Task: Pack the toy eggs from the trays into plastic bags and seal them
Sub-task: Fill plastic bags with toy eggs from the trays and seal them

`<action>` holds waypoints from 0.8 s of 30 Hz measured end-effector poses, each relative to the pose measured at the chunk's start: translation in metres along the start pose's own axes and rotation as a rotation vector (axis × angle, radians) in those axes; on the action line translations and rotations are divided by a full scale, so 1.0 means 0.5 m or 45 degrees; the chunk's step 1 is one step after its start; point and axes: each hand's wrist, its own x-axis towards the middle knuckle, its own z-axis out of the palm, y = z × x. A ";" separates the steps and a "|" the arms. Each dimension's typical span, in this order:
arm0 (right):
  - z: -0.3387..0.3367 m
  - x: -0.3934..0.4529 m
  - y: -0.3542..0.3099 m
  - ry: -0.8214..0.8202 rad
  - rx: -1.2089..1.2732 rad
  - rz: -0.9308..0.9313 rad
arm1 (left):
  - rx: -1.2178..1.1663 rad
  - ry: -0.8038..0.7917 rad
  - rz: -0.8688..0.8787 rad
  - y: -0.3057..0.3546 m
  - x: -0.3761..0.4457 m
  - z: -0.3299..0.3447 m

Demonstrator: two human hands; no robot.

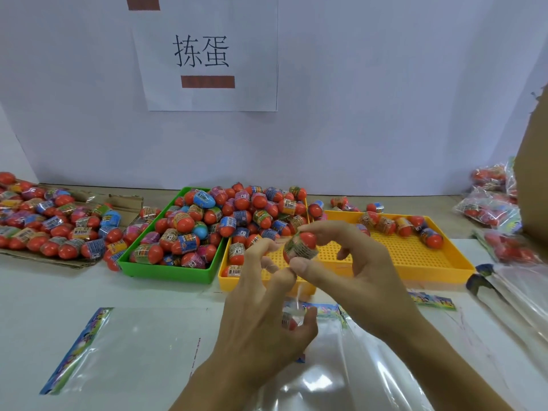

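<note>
My right hand [350, 280] pinches a red toy egg [300, 244] with a printed wrap between thumb and forefinger, above the front of the yellow tray [421, 262]. My left hand [261, 315] is curled around another toy egg [289, 321], mostly hidden in the palm, with its fingertips near the first egg. A clear plastic bag [341, 372] with a colourful header lies under both hands. The green tray [166, 272] at centre left is heaped with red eggs, and several eggs sit along the yellow tray's back.
A second clear bag [118, 348] lies flat at front left. Loose eggs cover cardboard [44, 226] at far left. Filled bags [489, 203] are piled at right beside a cardboard box [533, 173]. More empty bags [519, 295] lie at right. A paper sign [207, 54] hangs on the back wall.
</note>
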 end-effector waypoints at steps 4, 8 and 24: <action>0.000 -0.010 0.016 -0.014 -0.016 0.002 | -0.013 0.039 0.082 0.002 0.001 0.001; -0.007 -0.013 0.018 -0.053 -0.144 -0.062 | 0.009 0.085 0.104 0.001 -0.001 0.004; -0.062 0.088 0.162 0.213 -0.649 0.528 | -0.096 0.214 0.094 -0.004 0.002 -0.005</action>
